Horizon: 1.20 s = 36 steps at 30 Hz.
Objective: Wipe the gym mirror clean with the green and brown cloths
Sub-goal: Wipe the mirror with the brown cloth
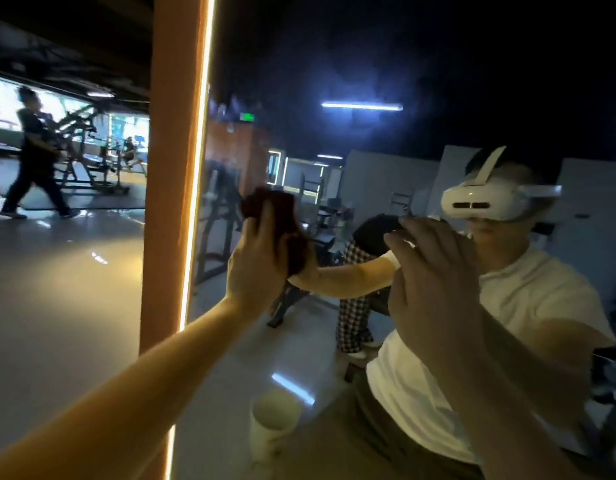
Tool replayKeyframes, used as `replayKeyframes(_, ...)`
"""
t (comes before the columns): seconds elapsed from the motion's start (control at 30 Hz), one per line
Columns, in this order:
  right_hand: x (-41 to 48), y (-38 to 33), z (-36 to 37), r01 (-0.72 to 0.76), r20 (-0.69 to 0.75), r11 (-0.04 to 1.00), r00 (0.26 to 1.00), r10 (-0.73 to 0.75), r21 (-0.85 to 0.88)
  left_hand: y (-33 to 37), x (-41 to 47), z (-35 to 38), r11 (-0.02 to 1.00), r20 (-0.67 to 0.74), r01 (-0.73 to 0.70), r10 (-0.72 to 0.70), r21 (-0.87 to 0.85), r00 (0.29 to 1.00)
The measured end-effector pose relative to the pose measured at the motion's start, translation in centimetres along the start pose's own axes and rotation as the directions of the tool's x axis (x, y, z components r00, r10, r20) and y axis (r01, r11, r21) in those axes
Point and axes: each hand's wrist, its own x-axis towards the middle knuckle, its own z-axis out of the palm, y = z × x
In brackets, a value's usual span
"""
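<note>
1. Mirror: stands directly ahead of both hands; its orange frame is just left of the left hand.
2. Right hand: raised, fingers straight and apart, nothing held; contact with the glass cannot be told.
3. Left hand: grips the brown cloth against the mirror.
4. Brown cloth: bunched, at the left hand's fingers.

The mirror is smooth, glossy glass. The brown cloth is soft, matt fabric. The mirror frame is matt; the floor is glossy.
</note>
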Motion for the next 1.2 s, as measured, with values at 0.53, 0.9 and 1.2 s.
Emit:
replayKeyframes(0.53,5.7,-1.5,-0.8,-0.162,-0.029,0.987,0.986,0.163,0.009,2.4,1.8,-0.3,0.837,0.124,-0.545,0.535,0.06,0.836)
replayKeyframes(0.9,8.0,-1.4,-0.8,-0.166,0.052,0.985,0.984,0.168,-0.042,7.0,7.8,0.1,0.991,-0.033,-0.085,0.081,-0.104,0.996)
replayKeyframes(1.2,11.1,1.6,-1.7,-0.059,-0.078,0.997,0.995,0.062,0.044,10.1,6.6,1.2,0.722,0.021,-0.689,0.689,0.066,0.724)
